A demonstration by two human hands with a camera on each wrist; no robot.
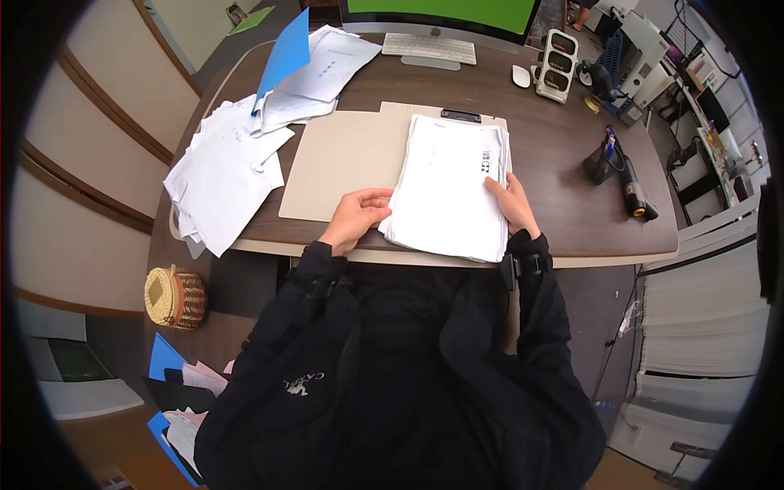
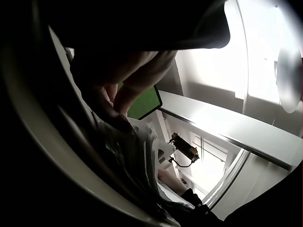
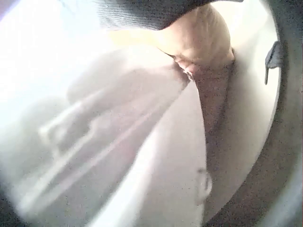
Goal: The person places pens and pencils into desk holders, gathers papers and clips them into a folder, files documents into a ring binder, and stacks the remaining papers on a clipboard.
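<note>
A thick stack of white papers point(image 1: 445, 192) lies on an opened beige clip folder point(image 1: 339, 159), its lower edge close to the desk's front. Black print and a barcode show on the top sheet. At the stack's lower left edge, my left hand point(image 1: 358, 216) holds the sheets with bent fingers; the left wrist view has its fingers point(image 2: 125, 99) right at the layered paper edges point(image 2: 135, 151). My right hand point(image 1: 512, 206) grips the opposite edge, thumb on top and the other fingers partly hidden. Sheets point(image 3: 165, 161) fan below that hand point(image 3: 201, 40) in the right wrist view.
Loose papers point(image 1: 224, 175) spread over the desk's left side, with a blue folder point(image 1: 286, 57) standing among more sheets. Behind are a keyboard point(image 1: 429, 49), a monitor and a mouse point(image 1: 521, 77). A black handheld device point(image 1: 633, 192) lies right; a woven basket point(image 1: 186, 298) sits lower left.
</note>
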